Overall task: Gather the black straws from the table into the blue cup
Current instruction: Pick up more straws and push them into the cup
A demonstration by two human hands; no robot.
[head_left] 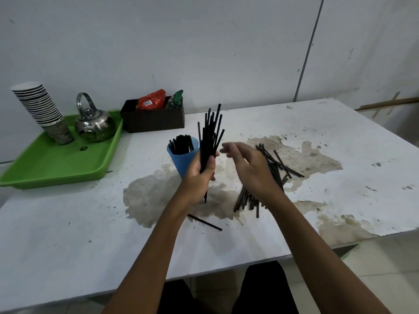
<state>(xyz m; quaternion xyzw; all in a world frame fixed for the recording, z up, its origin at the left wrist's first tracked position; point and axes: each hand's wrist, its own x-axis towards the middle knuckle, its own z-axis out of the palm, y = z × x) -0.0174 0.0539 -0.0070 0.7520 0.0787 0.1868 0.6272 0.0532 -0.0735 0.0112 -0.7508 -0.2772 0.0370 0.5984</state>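
Your left hand (201,171) was clamped low on an upright bundle of straws (212,132), right beside the blue cup (181,158), which was already part-filled mid-worktop. Your right hand (251,171) hovered open and empty over the loose pile (272,175) toward the right edge. One stray straw (204,222) lay nearer the front edge. They looked light, stiff and slick, so pinch them mid-length.

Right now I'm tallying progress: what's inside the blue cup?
Black straws stand in the blue cup, tops above its rim. The opaque wall and the left hand hide their lower ends and the bottom.
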